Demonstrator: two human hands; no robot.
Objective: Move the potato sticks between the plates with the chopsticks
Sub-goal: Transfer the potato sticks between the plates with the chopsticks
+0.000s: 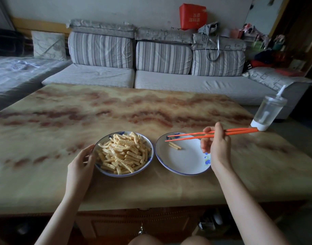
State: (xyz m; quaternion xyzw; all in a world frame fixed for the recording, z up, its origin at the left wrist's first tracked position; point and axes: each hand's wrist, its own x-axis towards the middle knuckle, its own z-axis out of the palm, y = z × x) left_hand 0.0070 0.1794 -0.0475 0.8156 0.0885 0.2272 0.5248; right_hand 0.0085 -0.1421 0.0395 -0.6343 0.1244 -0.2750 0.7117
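Living-room backdrop: grey striped sofa (162, 80) along the far wall, red bag (192, 16) up on its backrest. Closer in, marbled tan table (127, 110) filling the middle. Left plate (105, 172), blue-rimmed, near the front edge, piled with potato sticks (124, 152). Right plate (183, 161) just beside it, rims almost touching, mostly bare. Clear tumbler (267, 113) with straw at the far right table corner. Left hand (82, 163) cupping the left plate's near-left rim, fingers curved and close together against it, thumb up on the edge. Right hand (217, 144) raised over the right plate's right side, thumb and fingers pinching orange chopsticks (192, 136). Chopsticks pointing left, tips slightly apart, holding nothing, hovering over the plate's far-left part. Two loose sticks (175, 145) lying on the right plate just below those tips.
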